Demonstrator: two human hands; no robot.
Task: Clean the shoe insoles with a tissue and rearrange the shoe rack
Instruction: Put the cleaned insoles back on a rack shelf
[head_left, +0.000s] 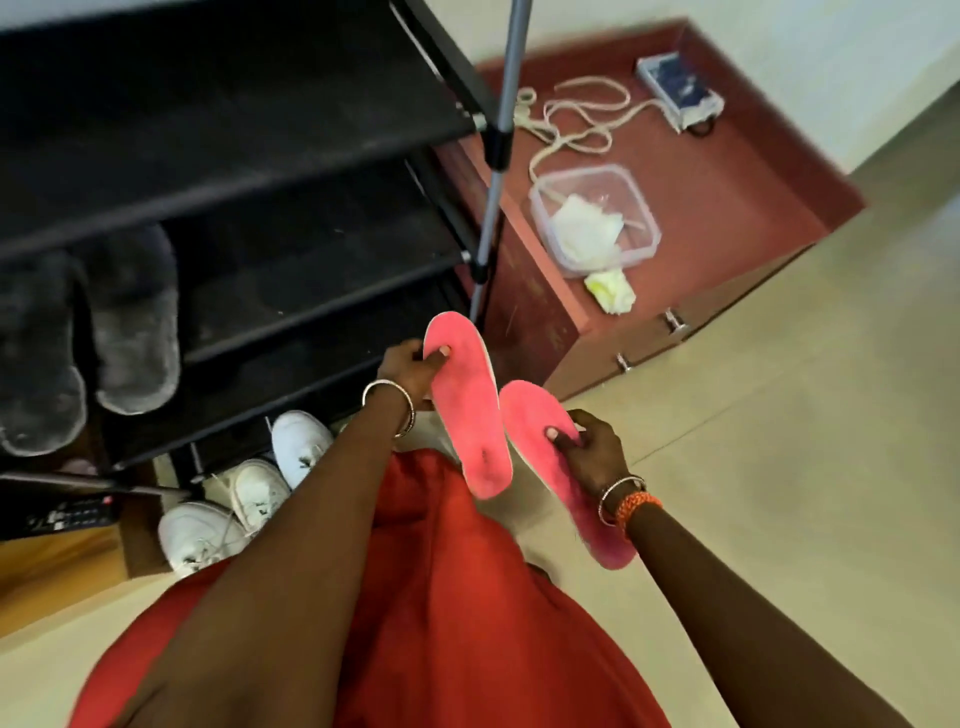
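Two hands each hold one pink insole in front of a shoe rack.

The right hand (589, 449) pinches a flat pink foam insole (566, 478), thumb on top and fingers curled under it. The left hand (410, 371) grips the other pink foam insole (467, 410) the same way, and the two insoles sit just beside each other. Further off, white sneakers (260, 488) stand under the black metal shoe rack (260, 130). A clear plastic box of white tissues (595, 218) sits on the red cabinet (727, 182).
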